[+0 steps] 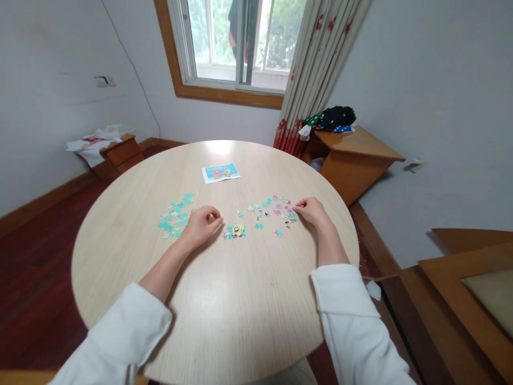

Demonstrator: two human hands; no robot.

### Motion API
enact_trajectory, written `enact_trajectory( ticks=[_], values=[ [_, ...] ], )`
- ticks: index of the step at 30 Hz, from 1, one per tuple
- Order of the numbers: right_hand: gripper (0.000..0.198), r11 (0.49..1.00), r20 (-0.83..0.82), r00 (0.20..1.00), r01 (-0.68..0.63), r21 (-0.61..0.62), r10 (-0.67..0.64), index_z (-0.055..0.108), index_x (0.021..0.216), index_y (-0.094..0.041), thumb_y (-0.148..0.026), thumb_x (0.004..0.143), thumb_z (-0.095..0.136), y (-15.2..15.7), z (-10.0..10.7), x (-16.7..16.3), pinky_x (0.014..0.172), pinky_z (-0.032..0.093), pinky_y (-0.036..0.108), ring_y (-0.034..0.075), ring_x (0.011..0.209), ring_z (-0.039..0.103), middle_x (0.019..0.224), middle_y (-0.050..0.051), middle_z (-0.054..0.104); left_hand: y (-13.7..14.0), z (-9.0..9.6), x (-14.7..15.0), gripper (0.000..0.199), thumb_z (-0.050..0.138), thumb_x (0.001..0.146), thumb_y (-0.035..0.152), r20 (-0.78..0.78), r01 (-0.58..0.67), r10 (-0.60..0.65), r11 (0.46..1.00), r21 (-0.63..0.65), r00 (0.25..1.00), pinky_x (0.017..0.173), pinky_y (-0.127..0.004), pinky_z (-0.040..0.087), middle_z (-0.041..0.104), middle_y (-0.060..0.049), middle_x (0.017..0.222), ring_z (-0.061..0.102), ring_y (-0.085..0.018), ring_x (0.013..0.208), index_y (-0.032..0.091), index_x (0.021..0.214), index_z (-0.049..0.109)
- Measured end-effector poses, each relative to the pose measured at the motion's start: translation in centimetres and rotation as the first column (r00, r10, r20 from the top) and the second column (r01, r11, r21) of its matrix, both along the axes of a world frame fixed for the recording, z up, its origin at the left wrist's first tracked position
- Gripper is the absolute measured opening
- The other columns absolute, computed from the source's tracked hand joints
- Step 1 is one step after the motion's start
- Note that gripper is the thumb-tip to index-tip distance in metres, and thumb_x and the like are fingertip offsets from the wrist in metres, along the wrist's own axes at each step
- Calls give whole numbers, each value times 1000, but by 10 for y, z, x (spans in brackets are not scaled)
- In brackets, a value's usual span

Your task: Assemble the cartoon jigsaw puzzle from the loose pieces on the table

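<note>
On round, wood-grained table [240, 310]: knobbly puzzle pieces [277, 212]; left hand [200, 225], right hand [313, 212] curled; grips unclear.

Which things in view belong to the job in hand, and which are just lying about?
Part of the job:
- loose pieces at left, by the left hand
- loose pieces at right, by the right hand
- joined pieces
- picture, probably the reference

Lying about:
- dark cloth on the cabinet
- white scrap, unclear what

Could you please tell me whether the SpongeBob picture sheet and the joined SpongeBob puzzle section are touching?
Apart: the head view shows a stretch of tabletop between the SpongeBob picture sheet and the joined SpongeBob puzzle section.
</note>
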State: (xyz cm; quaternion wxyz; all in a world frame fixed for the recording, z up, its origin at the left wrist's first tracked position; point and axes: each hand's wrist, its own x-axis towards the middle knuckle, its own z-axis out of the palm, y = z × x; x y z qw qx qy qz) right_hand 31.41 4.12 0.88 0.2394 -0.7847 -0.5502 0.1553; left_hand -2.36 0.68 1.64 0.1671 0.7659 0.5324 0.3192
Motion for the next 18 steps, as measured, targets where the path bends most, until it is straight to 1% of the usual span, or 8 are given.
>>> enact_trajectory(
  ticks=[4, 9, 12, 18],
  values=[
    [16, 1000, -12, 1000, -1, 13, 1, 68, 76, -13, -26, 66, 68, 1, -1, 0, 62, 40, 24, 15, 70, 59, 75, 6, 68, -4, -1, 2, 12, 56, 76, 27, -56, 100, -100, 995, -17, 993, 72, -30, 39, 60, -1, 68, 52, -15, 67, 19, 77, 64],
    [14, 999, -32, 999, 1, 47, 0, 68, 74, -13, -24, 65, 69, 0, 0, -2, 63, 41, 24, 14, 67, 58, 74, 7, 68, -8, 0, 5, 17, 60, 75, 28, -148, 189, -198, 979, -72, 969, 84, -37, 36, 65, -5, 85, 55, -20, 84, 21, 89, 67],
    [15, 999, -55, 998, 6, 40, -3, 68, 74, -12, -24, 64, 69, 1, 0, -3, 61, 40, 23, 13, 65, 58, 72, 6, 67, -9, 3, 7, 14, 59, 76, 27, -167, 246, -262, 963, -114, 951, 86, -38, 34, 69, -5, 88, 56, -21, 86, 21, 86, 67],
    [24, 998, -80, 997, 11, 56, -7, 69, 85, -11, -22, 64, 71, 1, -1, -3, 61, 39, 23, 11, 64, 55, 75, 5, 66, -9, 4, 8, 12, 58, 77, 27, -163, 289, -307, 950, -121, 938, 83, -37, 34, 69, -5, 87, 56, -21, 87, 21, 80, 67]
  ],
)
